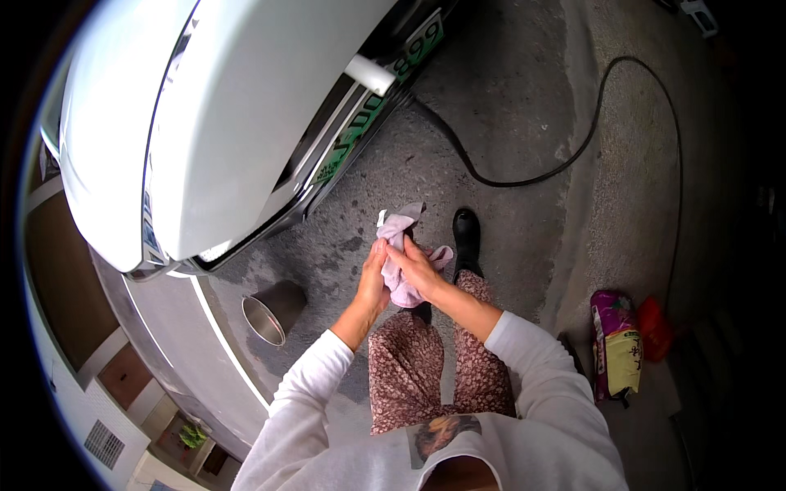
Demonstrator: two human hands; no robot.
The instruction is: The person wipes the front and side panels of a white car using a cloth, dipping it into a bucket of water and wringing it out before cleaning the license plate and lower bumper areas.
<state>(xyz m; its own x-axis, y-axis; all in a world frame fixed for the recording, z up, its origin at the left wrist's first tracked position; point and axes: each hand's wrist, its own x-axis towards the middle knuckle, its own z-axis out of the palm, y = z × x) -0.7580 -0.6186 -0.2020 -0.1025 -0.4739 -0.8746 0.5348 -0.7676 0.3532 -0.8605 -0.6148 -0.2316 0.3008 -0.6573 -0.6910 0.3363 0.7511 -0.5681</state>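
Between my palms is a pinkish-lilac cloth (400, 288), bunched up, with its loose ends sticking out above and to the right and a small white tag at its upper edge. My left hand (372, 277) presses it from the left side. From the right, my right hand (419, 265) closes over it, fingers towards the left hand. Both hands are in front of my legs, over the concrete floor. A white car (245, 123) stands ahead and to the left, apart from the hands. On the floor to the left sits a metal bucket (284, 307), its mouth facing me; its inside bottom is hard to make out.
A black cable (522, 183) runs from a white charging plug (369, 75) at the car's front and loops over the floor (516, 92). At right lie a purple and yellow bag (616, 347) and a red bag (654, 328). My black boot (466, 236) is ahead.
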